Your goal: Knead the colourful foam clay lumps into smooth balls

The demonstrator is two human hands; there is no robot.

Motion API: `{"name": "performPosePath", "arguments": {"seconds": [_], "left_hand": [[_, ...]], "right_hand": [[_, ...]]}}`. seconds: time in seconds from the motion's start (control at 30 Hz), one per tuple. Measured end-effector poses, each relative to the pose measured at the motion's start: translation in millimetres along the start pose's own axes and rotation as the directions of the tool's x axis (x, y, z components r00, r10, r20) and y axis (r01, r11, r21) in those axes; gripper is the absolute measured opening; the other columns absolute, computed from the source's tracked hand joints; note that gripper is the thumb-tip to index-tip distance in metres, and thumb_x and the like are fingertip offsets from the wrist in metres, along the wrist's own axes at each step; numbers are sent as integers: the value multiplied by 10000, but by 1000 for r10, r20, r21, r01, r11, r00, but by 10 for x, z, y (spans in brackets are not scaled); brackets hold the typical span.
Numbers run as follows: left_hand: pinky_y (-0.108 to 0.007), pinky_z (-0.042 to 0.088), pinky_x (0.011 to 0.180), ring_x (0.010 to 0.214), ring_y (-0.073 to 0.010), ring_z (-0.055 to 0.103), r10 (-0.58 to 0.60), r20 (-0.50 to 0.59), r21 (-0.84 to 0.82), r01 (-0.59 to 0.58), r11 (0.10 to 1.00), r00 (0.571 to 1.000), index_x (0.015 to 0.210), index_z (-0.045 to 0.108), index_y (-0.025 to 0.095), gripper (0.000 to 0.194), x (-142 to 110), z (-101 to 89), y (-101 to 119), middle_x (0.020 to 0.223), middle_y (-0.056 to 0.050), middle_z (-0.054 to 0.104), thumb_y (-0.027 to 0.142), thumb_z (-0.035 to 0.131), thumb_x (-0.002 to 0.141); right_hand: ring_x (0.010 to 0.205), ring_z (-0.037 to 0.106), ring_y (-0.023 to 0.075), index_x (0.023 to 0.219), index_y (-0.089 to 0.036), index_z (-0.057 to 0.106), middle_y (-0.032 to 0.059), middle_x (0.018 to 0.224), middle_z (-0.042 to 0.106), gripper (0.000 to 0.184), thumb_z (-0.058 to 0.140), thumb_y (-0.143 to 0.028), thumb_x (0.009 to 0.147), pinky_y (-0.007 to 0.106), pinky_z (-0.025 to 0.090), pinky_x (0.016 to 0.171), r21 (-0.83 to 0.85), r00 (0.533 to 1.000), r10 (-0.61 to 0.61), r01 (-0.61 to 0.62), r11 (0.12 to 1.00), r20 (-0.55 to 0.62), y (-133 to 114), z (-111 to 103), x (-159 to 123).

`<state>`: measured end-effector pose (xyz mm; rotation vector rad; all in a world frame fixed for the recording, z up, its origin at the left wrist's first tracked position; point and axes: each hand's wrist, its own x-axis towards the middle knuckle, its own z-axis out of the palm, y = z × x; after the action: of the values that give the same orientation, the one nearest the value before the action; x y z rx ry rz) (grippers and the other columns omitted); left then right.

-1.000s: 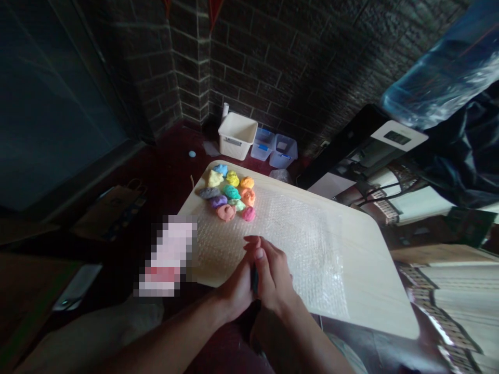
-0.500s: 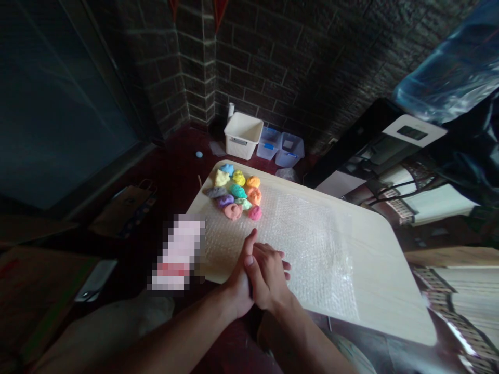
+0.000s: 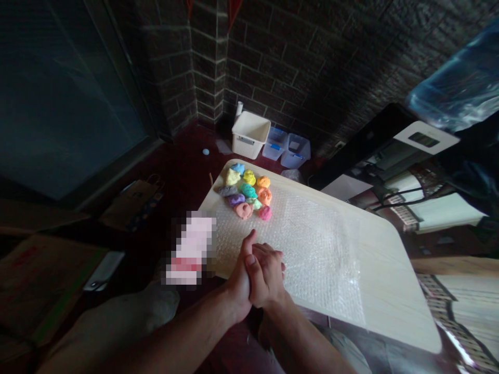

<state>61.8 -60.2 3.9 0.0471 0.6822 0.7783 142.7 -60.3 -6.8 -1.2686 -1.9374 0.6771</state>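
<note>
My left hand (image 3: 240,278) and right hand (image 3: 267,275) are pressing together (contents hidden, closure unclear) near colored clay lumps (image 3: 248,191) on the counter (image 3: 393,275).

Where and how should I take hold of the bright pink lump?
Probably around its rounded middle, coming from above and the near right: the bright pink lump sits, roundish, at that corner of the group, with no lump to its right; the coral-orange lump lies just beyond it.
</note>
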Motion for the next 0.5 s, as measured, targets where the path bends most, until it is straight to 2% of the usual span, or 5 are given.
{"name": "performPosePath", "arguments": {"seconds": [0.1,0.23,0.3,0.37,0.5], "left_hand": [[-393,566,800,875,-291,744,-13,-12,5,13,1000,1000,974,718,131,736,-29,18,75,855,-94,741,834,626,776],[-378,558,828,883,-271,726,-101,-26,-23,101,995,995,869,690,142,680,13,12,227,805,-92,718,814,593,832],[-409,563,846,899,-286,725,-142,-4,-45,141,989,990,826,657,174,625,49,-1,316,787,-80,712,795,590,853],[-453,564,875,943,-314,726,-198,-7,-36,197,980,980,813,636,188,630,71,-4,397,812,-91,727,818,607,824],[-576,530,966,1080,-392,710,-317,107,-33,322,946,942,905,652,176,778,77,30,469,957,-158,762,931,524,768]], "right_hand": [[660,550,256,683,-232,568,54,683,606,414,410,-440,1005,443,374,693,51,1000,20,-20,999,0,-4,41,13],[740,544,258,740,-245,629,45,754,628,524,404,-616,1033,442,410,777,328,982,187,-172,929,-14,15,72,74],[834,574,266,851,-254,684,49,843,653,633,282,-704,1043,430,437,829,484,961,278,-240,842,-8,12,27,134],[998,595,288,988,-256,722,72,1000,681,718,217,-766,1019,439,449,914,688,945,327,-251,680,22,2,-79,201],[998,623,275,956,-251,749,78,1070,696,650,331,-747,1003,450,455,968,897,924,381,-149,415,-23,31,-389,266]]}}
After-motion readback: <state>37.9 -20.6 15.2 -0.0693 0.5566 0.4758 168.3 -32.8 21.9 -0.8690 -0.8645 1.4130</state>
